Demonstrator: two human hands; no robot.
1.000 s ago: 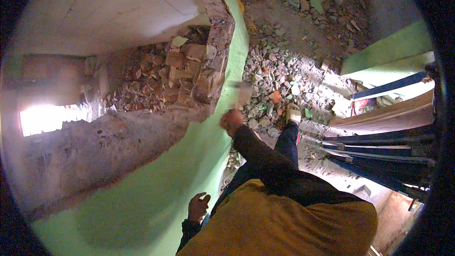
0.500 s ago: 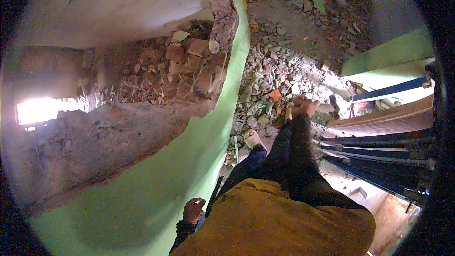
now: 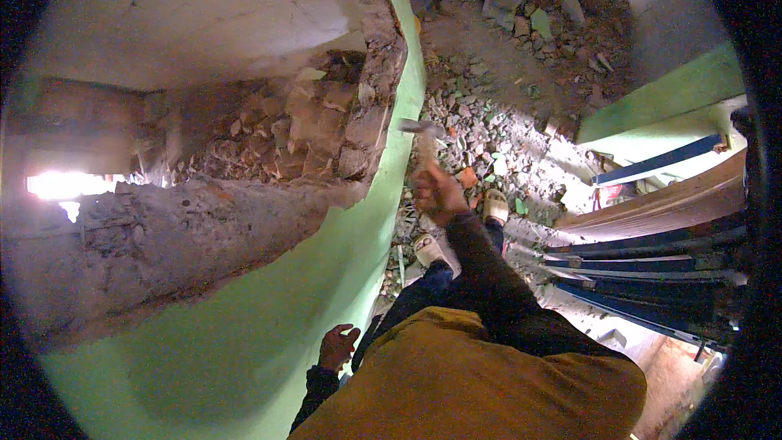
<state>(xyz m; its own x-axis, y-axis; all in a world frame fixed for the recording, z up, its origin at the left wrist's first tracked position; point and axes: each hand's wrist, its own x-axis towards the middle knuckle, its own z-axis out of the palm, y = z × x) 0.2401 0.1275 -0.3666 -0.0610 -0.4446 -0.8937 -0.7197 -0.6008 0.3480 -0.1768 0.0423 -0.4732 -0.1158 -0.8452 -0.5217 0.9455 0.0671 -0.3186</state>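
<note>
Green paint coats the wall (image 3: 326,277), which, reckoned from the middle of the view, curves from seven o'clock up to twelve, with rough brickwork (image 3: 314,130) bared beyond its edge at ten. The person's right hand (image 3: 440,191), a little toward three o'clock, is closed round the pale handle of a hammer (image 3: 426,145). The hammer's head lies at one o'clock and overlaps the green strip; whether it touches the wall cannot be told. The left hand (image 3: 338,348), at seven o'clock, has its fingers loosely curled and seems to hold nothing.

Handled well, the hammer probably wants a firm grip and a supple wrist, so that its weight does the work and its face meets the wall squarely. The left hand is best kept out of the striking line. Loose rubble (image 3: 489,126) spreads at two o'clock, and the person's pale footwear (image 3: 495,205) stands amid it at three and five, so sure footing should come before any hard blow. Dark blue bars (image 3: 627,265) between three and four o'clock may limit a wide backswing, making shorter, measured strokes the safer choice.
</note>
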